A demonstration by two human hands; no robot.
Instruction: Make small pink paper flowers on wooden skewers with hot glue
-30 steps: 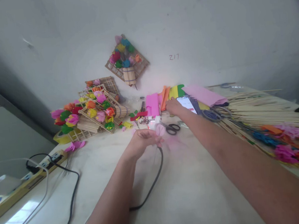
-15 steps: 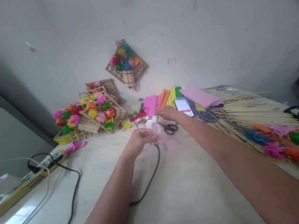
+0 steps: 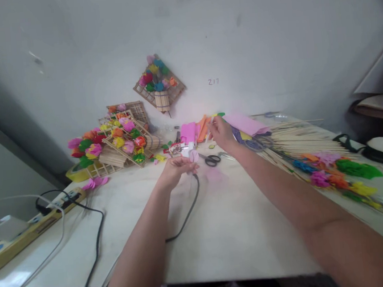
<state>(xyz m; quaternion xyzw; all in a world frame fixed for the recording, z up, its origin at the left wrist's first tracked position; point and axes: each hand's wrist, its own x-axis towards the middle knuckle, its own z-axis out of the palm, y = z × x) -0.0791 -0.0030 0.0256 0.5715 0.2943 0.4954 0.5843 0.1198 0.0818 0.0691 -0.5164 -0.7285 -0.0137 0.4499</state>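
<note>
My left hand is closed in a pinch on a pale pink paper petal. Just beyond it lies a white glue gun, its black cord running toward me. My right hand is raised farther back, with fingers pinched on what looks like a thin whitish stick; its exact kind is unclear. Black-handled scissors lie between the hands. A sheer pink piece rests on the table in front of them.
Bamboo frames with paper flowers are piled at left; another frame hangs on the wall. Folded crepe paper lies at the back. Bamboo sticks and paper flowers fill the right. A power strip with cables lies at left.
My right hand has moved up and away from the glue gun, now holding the thin whitish stick and covering the phone. My left hand keeps the petal. The view has shifted slightly.
</note>
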